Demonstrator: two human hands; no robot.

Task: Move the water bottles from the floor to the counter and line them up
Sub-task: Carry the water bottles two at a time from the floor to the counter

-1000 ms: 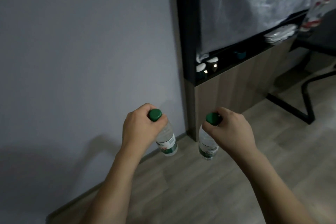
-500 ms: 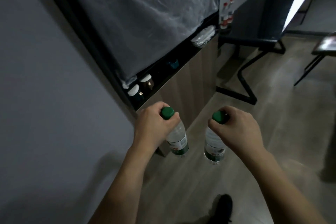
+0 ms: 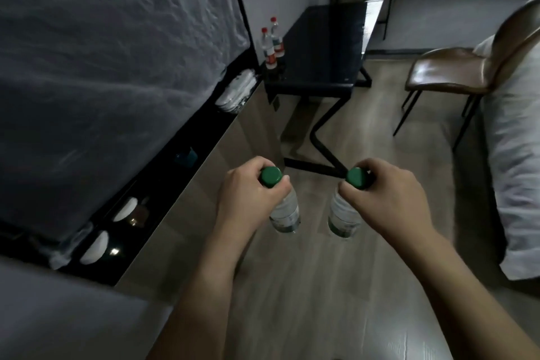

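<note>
Head view: left hand (image 3: 248, 196) gripping neck of green-capped bottle (image 3: 285, 212), right hand (image 3: 388, 199) likewise on second bottle (image 3: 342, 218); both clear, carried above floor (image 3: 306, 301), near black table (image 3: 321, 50). Contents indistinct.

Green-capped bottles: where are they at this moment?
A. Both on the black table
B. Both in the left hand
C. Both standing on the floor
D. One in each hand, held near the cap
D: the left hand grips one green-capped bottle near its cap and the right hand grips the other, both hanging above the floor.
</note>
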